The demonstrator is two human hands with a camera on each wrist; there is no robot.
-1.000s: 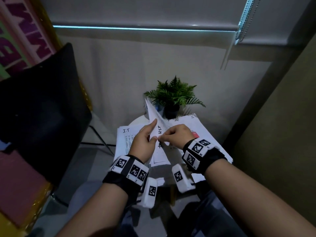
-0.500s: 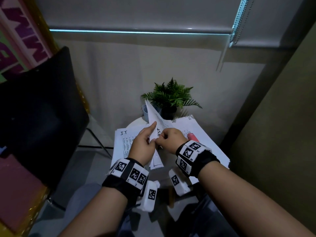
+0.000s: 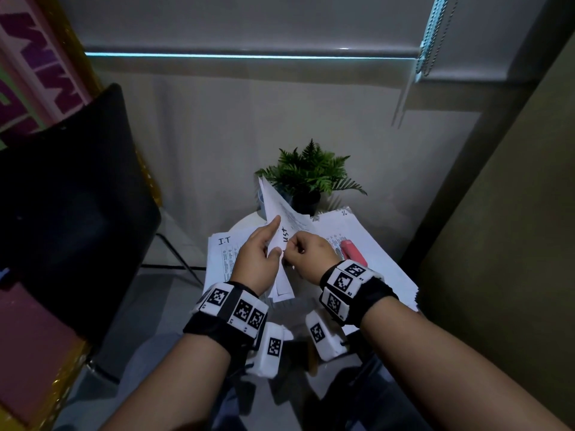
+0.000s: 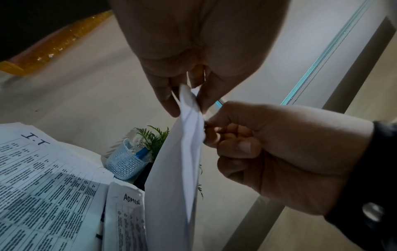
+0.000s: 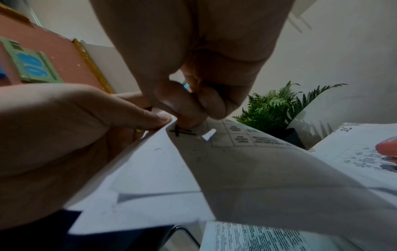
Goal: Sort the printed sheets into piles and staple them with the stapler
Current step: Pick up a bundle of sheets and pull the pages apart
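A bundle of printed sheets (image 3: 281,231) (image 4: 171,169) (image 5: 236,169) is held up on edge above a small round table (image 3: 245,222). My left hand (image 3: 261,253) (image 4: 182,95) grips the bundle near its corner, thumb on one side and fingers on the other. My right hand (image 3: 300,250) (image 5: 193,117) pinches the same corner, right beside the left thumb. On the table lie a pile headed "I.T" (image 3: 224,253) (image 4: 43,178), a pile headed "ADMIN" (image 4: 126,212) and a thicker pile (image 3: 373,253) at the right. The pink stapler (image 3: 353,251) (image 5: 386,147) rests on that right pile.
A potted fern (image 3: 311,172) and a pale blue mesh cup (image 4: 125,163) stand at the table's far edge. A black chair (image 3: 71,206) is at the left. A wall (image 3: 513,228) rises close on the right.
Both hands have stayed pinched on the bundle's corner, with only small finger shifts. The bundle stands at the same tilt.
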